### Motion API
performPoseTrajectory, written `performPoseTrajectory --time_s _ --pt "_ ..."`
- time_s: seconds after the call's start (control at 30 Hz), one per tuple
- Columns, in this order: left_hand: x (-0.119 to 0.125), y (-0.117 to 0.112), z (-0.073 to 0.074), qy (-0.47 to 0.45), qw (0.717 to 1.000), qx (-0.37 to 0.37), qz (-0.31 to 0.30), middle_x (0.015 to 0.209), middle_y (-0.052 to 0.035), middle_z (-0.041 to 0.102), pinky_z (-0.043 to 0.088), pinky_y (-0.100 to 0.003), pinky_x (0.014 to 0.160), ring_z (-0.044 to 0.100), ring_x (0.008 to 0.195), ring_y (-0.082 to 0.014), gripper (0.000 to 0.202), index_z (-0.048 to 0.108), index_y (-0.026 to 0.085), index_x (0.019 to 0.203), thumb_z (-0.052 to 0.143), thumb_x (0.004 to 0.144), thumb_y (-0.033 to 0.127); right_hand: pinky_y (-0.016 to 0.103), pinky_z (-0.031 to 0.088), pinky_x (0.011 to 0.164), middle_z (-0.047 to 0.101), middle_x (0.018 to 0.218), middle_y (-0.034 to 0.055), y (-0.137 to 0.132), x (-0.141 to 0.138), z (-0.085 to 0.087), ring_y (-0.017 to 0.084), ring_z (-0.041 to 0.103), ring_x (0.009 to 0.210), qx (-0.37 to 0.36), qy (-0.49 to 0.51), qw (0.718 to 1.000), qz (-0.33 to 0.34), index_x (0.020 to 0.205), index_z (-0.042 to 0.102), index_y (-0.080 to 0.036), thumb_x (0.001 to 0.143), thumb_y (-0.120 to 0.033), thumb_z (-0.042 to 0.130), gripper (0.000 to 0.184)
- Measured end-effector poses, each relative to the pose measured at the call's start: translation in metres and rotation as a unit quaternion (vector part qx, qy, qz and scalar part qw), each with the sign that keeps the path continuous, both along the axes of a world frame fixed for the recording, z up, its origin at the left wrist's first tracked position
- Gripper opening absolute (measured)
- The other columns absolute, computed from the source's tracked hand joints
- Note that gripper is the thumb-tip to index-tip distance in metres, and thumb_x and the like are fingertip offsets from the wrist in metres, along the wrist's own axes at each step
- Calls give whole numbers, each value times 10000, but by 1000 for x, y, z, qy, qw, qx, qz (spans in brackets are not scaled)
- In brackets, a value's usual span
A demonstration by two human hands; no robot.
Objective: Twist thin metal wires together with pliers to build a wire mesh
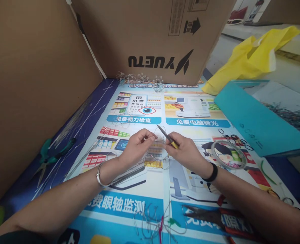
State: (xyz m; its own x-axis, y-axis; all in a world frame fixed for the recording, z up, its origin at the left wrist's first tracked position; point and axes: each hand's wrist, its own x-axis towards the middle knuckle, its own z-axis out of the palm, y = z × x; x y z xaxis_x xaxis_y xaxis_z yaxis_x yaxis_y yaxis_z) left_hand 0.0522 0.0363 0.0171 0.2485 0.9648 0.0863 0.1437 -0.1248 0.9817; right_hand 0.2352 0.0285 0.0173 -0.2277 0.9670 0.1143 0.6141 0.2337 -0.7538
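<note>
My left hand [143, 144] is closed in a pinch over the printed sheet, at the end of a thin wire [156, 158] that loops in the space between my hands. My right hand [181, 149] is wrapped round a slim, dark, pointed tool with a yellow grip [167, 135], its tip slanting up and left. The right fingertips are also close to the wire. Exactly how the wire lies in the fingers is too fine to make out. Below the hands lies a tangle of bent wires [156, 220] with pink and green bits.
Teal-handled pliers [46, 152] and straight wires [71, 125] lie at left. Red-handled cutters [221, 217] lie front right. At right are a round clear dish [228, 156], black rings [233, 137] and a teal box [256, 118] of wire pieces. Cardboard walls [150, 37] rise behind and left.
</note>
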Motion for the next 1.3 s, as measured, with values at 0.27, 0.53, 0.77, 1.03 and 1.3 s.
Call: performPoseTrajectory --time_s 0.27,0.53,0.77,1.03,1.3 --pt "1 -1 -3 10 1000 6 1 858 -33 611 449 -256 692 540 755 -120 121 534 172 764 519 832 271 226 325 536 494 622 -49 -1 -1 -1 101 444 573 8 -2 1000 1 709 474 -215 738 -250 535 76" --pt "3 -5 2 27 999 11 29 789 -20 584 436 -247 635 514 679 -113 160 524 166 742 530 820 305 225 314 510 500 584 -49 -3 -2 4 102 441 537 -21 -29 999 -19 692 473 -212 726 -288 543 109" --pt "1 -3 6 65 998 -15 5 751 -15 591 437 -244 643 529 683 -119 189 554 150 750 548 801 332 223 307 513 509 603 -44 -3 -2 6 103 448 547 -26 -32 999 -23 700 476 -211 717 -256 515 62" --pt "-5 1 22 190 980 0 -50 848 -51 665 462 -300 738 596 809 -171 239 651 148 849 493 836 327 218 327 529 520 628 -46 -2 -1 3 101 467 565 -25 -15 1000 -1 741 490 -213 738 -234 499 23" --pt "-19 14 21 251 953 78 -152 901 -41 670 464 -294 766 602 847 -161 294 676 181 937 448 888 360 219 348 558 543 658 -41 -2 -1 3 100 484 589 -18 -7 1000 15 749 497 -209 746 -220 504 13"
